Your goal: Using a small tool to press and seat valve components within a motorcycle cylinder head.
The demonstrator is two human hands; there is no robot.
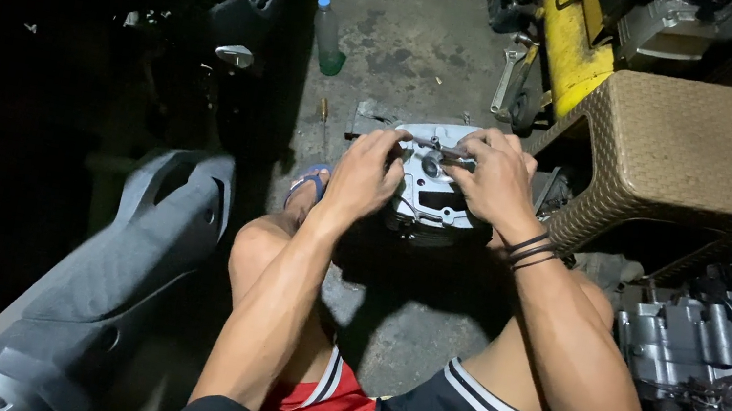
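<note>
Beside wicker stool (684,140), engine block (706,362)

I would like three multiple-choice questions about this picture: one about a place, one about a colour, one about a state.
1. Where does the plastic bottle stand?
A. on the woven stool
B. on the concrete floor beyond the hands
C. on the person's lap

2. What colour is the woven stool?
A. tan-brown
B. blue
C. white

3. How do the hands meet the metal engine part?
A. only the left hand touches it
B. both rest away from it
C. left hand and right hand both grip a thin tool across its top

Answers:
1 B: it stands upright on the bare floor, far from the stool.
2 A: its woven top and side look tan-brown.
3 C: the fingers of both hands close on the thin tool over the part.
</note>
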